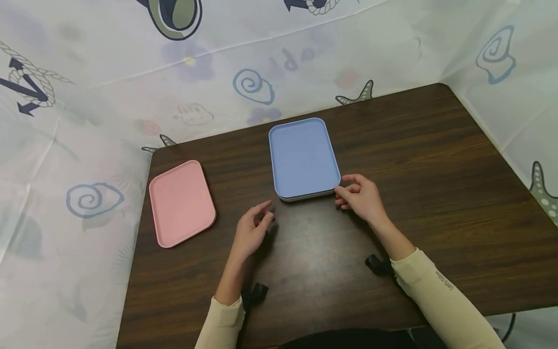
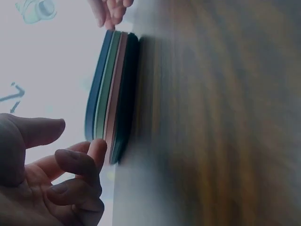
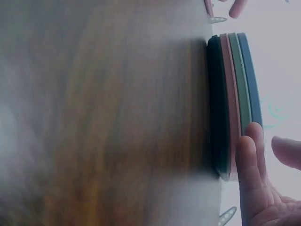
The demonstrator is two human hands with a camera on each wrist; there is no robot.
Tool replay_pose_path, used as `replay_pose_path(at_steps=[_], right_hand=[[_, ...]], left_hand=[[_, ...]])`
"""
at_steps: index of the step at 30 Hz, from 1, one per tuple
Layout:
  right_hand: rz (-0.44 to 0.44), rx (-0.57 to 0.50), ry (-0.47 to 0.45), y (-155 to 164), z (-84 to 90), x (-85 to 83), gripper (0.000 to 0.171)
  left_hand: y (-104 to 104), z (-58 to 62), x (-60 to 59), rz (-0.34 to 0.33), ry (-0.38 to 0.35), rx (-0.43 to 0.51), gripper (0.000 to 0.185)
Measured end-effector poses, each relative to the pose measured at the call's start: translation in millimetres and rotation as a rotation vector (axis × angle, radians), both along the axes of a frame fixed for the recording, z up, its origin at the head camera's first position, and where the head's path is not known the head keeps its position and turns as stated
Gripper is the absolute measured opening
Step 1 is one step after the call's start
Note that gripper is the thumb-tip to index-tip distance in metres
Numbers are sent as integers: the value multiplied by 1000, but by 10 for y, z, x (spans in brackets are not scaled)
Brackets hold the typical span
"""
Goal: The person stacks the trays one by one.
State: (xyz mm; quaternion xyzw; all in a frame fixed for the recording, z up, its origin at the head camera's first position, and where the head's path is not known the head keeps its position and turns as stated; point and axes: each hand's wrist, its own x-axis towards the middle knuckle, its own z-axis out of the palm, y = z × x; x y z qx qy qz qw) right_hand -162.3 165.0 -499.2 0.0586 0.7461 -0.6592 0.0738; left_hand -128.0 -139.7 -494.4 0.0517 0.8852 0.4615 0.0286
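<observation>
A stack of trays with a blue tray (image 1: 303, 157) on top lies in the middle of the dark wooden table (image 1: 436, 194). Edge-on, the stack (image 2: 113, 94) shows blue, green, pink and dark layers. My right hand (image 1: 344, 189) is at the stack's near right corner, and one finger (image 3: 249, 160) lies against the tray edges (image 3: 233, 94) while the thumb stands apart. My left hand (image 1: 263, 213) hovers just short of the near left corner, its fingers (image 2: 77, 165) loosely curled and holding nothing.
A single pink tray (image 1: 180, 202) lies flat near the table's left edge. A patterned white curtain (image 1: 131, 72) closes off the table at the back, left and right. Bare tabletop spreads to the right of the stack.
</observation>
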Motion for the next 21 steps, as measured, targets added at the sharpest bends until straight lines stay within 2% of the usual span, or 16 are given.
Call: replay_pose_path(at_steps=[3, 6, 10, 13, 17, 21], right_hand=[[-21, -19, 22, -49, 25, 39, 42], [5, -52, 53, -133, 65, 91, 39], [144, -101, 66, -337, 130, 176, 34], [275, -129, 36, -554, 160, 239, 31], [421, -170, -27, -886, 147, 296, 30], [520, -215, -86, -1231, 103, 311, 32]], left_hand=[[-123, 3, 123, 26, -21, 21, 33], [-267, 16, 246, 57, -39, 42, 34], [-489, 44, 421, 113, -63, 79, 38], [-677, 60, 548, 173, -79, 108, 40], [-955, 77, 669, 303, -71, 139, 37], [-1227, 127, 760, 464, -50, 103, 35]])
